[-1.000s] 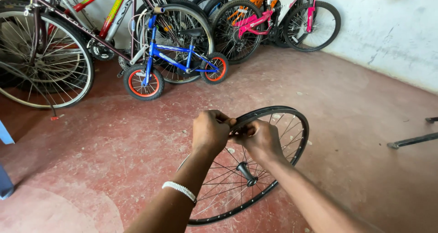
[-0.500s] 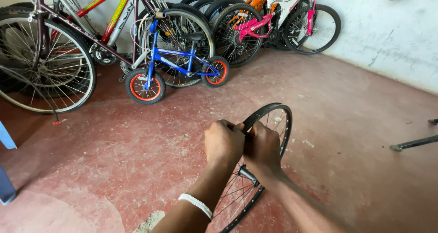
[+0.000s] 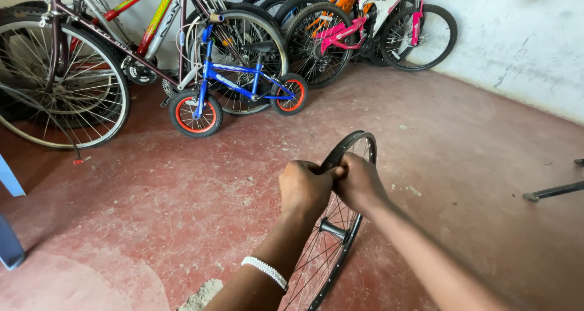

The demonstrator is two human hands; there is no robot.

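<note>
A black bicycle wheel rim (image 3: 359, 142) with silver spokes and a hub (image 3: 333, 229) stands upright on the red floor, seen almost edge-on. My left hand (image 3: 304, 188) grips the near top of the rim, fingers closed around it. My right hand (image 3: 359, 183) holds the rim right beside it, the two hands touching. A white beaded bracelet (image 3: 264, 271) sits on my left wrist. The lower part of the wheel runs out of view at the bottom.
Several bicycles lean along the back wall: a small blue child's bike with orange-rimmed wheels (image 3: 234, 86), a large grey and red bike (image 3: 67, 80) at the left, pink and orange bikes (image 3: 365, 31) behind. A metal stand (image 3: 553, 191) lies at the right. A small sand pile (image 3: 204, 296) is near.
The wheel has turned from nearly face-on to almost edge-on. Both hands stayed on its top rim and have shifted slightly lower and to the right.
</note>
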